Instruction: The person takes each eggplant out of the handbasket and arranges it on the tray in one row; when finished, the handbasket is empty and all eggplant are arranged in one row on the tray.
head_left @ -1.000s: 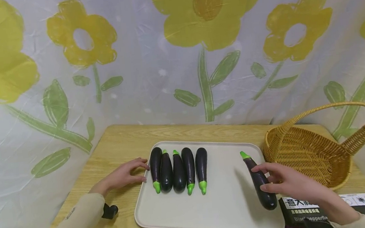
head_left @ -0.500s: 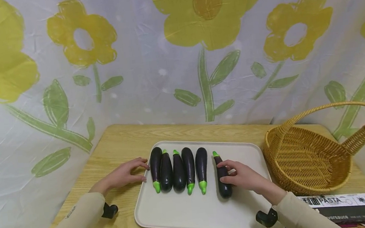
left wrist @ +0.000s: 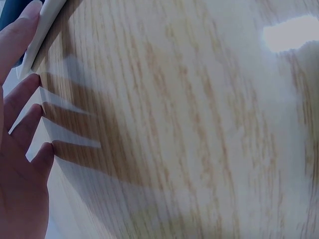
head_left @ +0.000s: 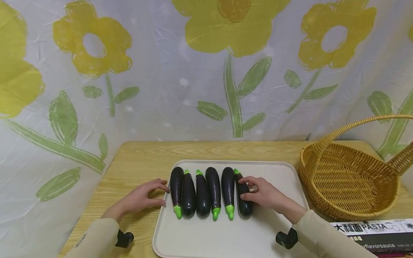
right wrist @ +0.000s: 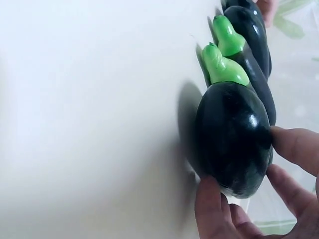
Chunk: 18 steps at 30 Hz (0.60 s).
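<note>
Several dark eggplants with bright green stems lie side by side on the white tray (head_left: 213,242). My right hand (head_left: 266,192) grips the rightmost eggplant (head_left: 245,209), its stem pointing to the far side and its round end towards me. In the right wrist view, thumb and fingers are on both sides of this eggplant (right wrist: 232,137), close against the neighbouring green-stemmed eggplant (right wrist: 227,69). My left hand (head_left: 144,198) rests at the tray's left rim with loosely bent fingers, beside the leftmost eggplant (head_left: 176,190). In the left wrist view its fingers spread near the wooden table (left wrist: 174,99).
A wicker basket (head_left: 345,173) with a tall handle stands right of the tray. In front of it lies a black and white pasta box (head_left: 399,235), partly behind my right sleeve. A flower-printed curtain (head_left: 165,87) hangs behind the wooden table.
My right hand has carried its eggplant leftward from the tray's right side to the end of the row, right beside the others. The left hand has stayed in place.
</note>
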Each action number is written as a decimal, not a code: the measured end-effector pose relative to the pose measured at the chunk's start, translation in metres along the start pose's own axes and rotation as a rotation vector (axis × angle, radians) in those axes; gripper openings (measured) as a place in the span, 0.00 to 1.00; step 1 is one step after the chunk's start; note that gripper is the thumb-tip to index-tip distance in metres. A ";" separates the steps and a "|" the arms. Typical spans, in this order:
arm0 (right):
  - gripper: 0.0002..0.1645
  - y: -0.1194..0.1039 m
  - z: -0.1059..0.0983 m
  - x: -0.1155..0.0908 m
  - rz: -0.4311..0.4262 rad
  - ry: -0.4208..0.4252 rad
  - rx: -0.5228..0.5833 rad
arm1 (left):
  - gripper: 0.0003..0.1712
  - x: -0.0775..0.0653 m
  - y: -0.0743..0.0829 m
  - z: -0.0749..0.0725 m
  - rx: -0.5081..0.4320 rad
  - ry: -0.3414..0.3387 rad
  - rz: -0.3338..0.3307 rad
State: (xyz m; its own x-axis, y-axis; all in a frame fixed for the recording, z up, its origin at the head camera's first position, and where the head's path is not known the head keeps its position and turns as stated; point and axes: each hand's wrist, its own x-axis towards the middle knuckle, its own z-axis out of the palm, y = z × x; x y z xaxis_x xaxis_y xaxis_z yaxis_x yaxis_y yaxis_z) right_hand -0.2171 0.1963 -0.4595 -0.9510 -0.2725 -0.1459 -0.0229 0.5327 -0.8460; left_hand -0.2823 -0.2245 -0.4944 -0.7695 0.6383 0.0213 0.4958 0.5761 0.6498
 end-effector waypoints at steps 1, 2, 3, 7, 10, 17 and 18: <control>0.27 -0.001 0.000 0.000 0.005 0.008 -0.005 | 0.23 0.000 0.000 0.000 0.001 0.000 0.000; 0.27 -0.001 0.000 -0.001 0.007 0.014 -0.009 | 0.23 0.000 0.001 0.000 0.001 0.001 0.000; 0.27 -0.001 0.000 -0.001 0.013 0.020 -0.010 | 0.23 0.000 0.001 0.000 0.000 0.001 -0.001; 0.27 -0.001 0.001 -0.003 0.039 0.019 0.024 | 0.23 0.000 0.002 -0.001 -0.003 -0.002 -0.002; 0.27 0.000 0.002 -0.003 0.054 0.014 0.063 | 0.23 0.000 0.002 -0.001 -0.004 -0.005 -0.002; 0.27 0.003 0.004 -0.004 0.045 -0.007 0.115 | 0.23 0.001 0.000 -0.001 0.012 -0.002 0.000; 0.27 0.003 0.005 -0.005 0.044 -0.009 0.120 | 0.22 0.000 0.000 -0.001 0.012 -0.002 -0.001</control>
State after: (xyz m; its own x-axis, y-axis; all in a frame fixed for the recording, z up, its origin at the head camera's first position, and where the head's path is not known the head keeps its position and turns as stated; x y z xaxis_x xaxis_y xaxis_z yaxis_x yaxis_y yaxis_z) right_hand -0.2115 0.1953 -0.4636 -0.9474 -0.2588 -0.1882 0.0561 0.4447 -0.8939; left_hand -0.2832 -0.2248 -0.4939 -0.7691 0.6388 0.0186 0.4999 0.5831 0.6404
